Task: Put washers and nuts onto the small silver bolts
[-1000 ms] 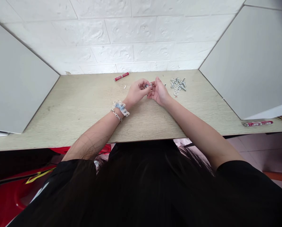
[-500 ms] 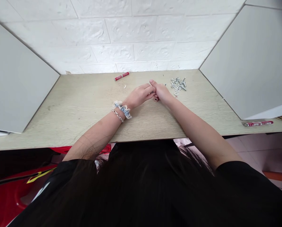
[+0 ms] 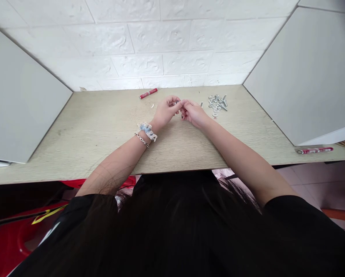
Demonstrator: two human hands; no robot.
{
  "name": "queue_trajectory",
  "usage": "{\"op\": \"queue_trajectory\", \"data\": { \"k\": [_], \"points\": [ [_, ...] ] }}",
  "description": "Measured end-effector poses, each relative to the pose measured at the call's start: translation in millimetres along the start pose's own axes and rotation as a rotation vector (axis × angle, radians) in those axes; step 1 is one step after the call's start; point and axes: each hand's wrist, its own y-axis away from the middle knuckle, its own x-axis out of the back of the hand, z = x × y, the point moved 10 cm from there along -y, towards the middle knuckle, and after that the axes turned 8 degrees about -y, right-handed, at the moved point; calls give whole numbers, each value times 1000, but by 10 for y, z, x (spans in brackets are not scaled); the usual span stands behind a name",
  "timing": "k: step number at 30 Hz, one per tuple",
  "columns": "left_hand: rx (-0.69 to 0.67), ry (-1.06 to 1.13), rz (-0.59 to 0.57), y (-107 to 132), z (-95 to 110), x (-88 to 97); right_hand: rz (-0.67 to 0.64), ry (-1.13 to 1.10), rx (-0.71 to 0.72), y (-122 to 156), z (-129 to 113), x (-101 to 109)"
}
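My left hand (image 3: 166,112) and my right hand (image 3: 194,113) meet above the tabletop, their fingertips touching. Both are closed in a pinch. Between the left thumb and fingers shows a bit of a small metal piece (image 3: 176,102); most of it is hidden, so its exact kind cannot be told. The right fingers press against the same spot, and what they grip is covered. Just right of my right hand lies a pile of bolts, nuts and washers (image 3: 217,103). One bolt (image 3: 201,104) stands apart, close to the right hand.
A red marker-like tube (image 3: 148,93) lies near the white brick wall (image 3: 149,63). Another red tube (image 3: 315,151) rests by the front edge at right. Grey panels (image 3: 22,96) flank the wooden tabletop (image 3: 103,127). A small white scrap (image 3: 152,105) is left of my hands.
My hands have shifted slightly left. The left hand has turned, its thumb now showing in front and the metal piece partly exposed; the right thumb has come down from its raised position.
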Motion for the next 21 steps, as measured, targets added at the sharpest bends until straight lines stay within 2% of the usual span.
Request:
{"op": "queue_trajectory", "data": {
  "k": [3,8,13,17,21],
  "points": [
    [88,98,-7,1,-69,-1,-27,-19,13,11,-14,-11],
    [139,184,-12,17,-114,-4,-40,-40,52,17,-49,0],
    [160,143,23,7,-150,45,21,-105,55,16,-84,68],
    [4,-38,38,8,-7,52,94,-109,-12,-19,-25,143],
    [-298,-374,54,76,234,-22,114,69,6,-56,-9,187]
  ]
}}
